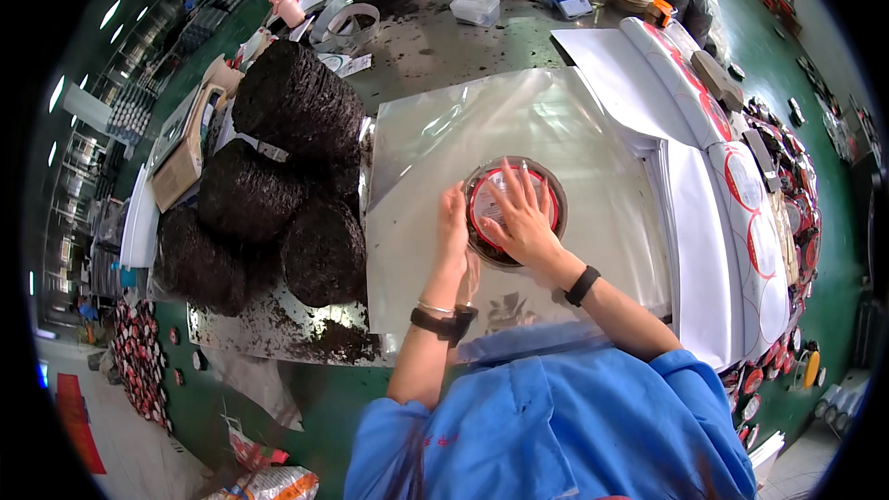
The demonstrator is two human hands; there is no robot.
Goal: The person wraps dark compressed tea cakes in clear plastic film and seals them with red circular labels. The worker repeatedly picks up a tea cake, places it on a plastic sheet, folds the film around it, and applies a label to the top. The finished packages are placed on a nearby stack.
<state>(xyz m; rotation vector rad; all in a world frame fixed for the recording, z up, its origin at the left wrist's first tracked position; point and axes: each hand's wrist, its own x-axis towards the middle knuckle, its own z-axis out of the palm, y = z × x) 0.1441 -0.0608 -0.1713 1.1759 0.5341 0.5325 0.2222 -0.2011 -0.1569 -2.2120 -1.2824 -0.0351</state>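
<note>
Right hand (530, 233) spread on a package's (500, 256) label (484, 202), seemingly applied, near the tabletop's (426, 44) front edge; left hand (452, 231) open alongside; dark stacks (301, 102) look unpacked.

Blocks (250, 190) left of tub (484, 206), paper sheets (699, 259) right

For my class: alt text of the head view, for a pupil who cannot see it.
A person's right hand is spread over a round container with a red-and-white top, the left hand at its left side. The container sits on a clear sheet, dark lumps to the left, white paper to the right.
</note>
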